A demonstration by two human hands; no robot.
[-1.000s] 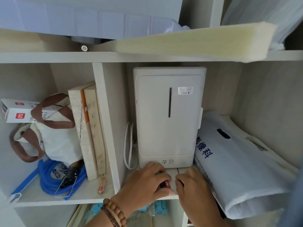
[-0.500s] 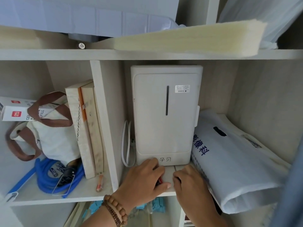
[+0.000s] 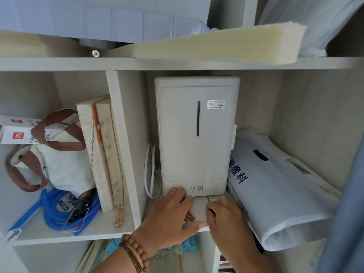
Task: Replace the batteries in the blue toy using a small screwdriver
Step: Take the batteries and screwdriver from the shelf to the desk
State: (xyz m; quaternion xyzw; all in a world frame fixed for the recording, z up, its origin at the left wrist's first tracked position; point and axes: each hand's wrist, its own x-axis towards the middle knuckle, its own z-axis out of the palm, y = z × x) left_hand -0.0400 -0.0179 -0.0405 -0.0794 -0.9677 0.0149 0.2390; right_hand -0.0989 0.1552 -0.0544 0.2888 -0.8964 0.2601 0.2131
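Observation:
Both hands rest on the shelf board [image 3: 199,208] in front of a white appliance. My left hand [image 3: 171,213] lies palm down with its fingers curled over red batteries [image 3: 189,216], which peek out between thumb and fingers. My right hand [image 3: 226,219] sits just to the right, a small gap away, fingers bent down onto the board; what is under them is hidden. An orange stick-like item [image 3: 119,217] lies in the left compartment. No blue toy is recognisable.
The white appliance [image 3: 195,134] stands upright behind the hands, with a white cable [image 3: 149,170] to its left. A white plastic bag [image 3: 275,190] fills the right side. The left compartment holds a coiled blue hose [image 3: 51,213] with several loose batteries [image 3: 66,203], a canvas bag [image 3: 59,166] and wooden boards [image 3: 104,150].
Both hands stay at the same spot on the shelf board. The red batteries show a little more from under my left hand's fingers.

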